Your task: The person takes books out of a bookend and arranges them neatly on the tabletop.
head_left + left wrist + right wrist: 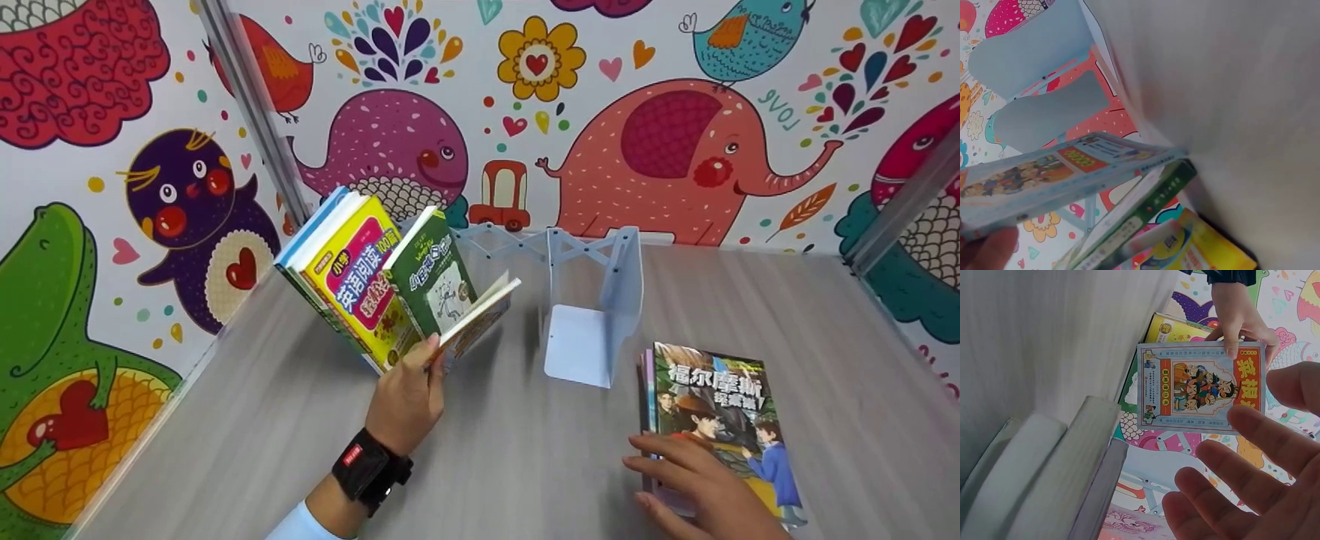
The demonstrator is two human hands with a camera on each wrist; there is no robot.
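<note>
My left hand [405,397] pinches a light-blue book [1154,388] by one edge, its cover printed with cartoon figures. In the head view this book is seen nearly edge-on, tilted beside a green book [437,281]. Farther left, a yellow book [356,281] leans with others of blue and white edges. My right hand [697,480], fingers spread, is at the lower left part of a pile of books [720,397] with a detective-story cover on top. In the right wrist view its fingers [1252,478] hold nothing, and the pile's page edges show at the lower left.
An expandable light-blue metal book rack [581,341] stands at the back middle of the grey wood-grain table [517,465], its crossed bars running behind the green book. Walls with printed cartoon animals [652,165] enclose the back and sides.
</note>
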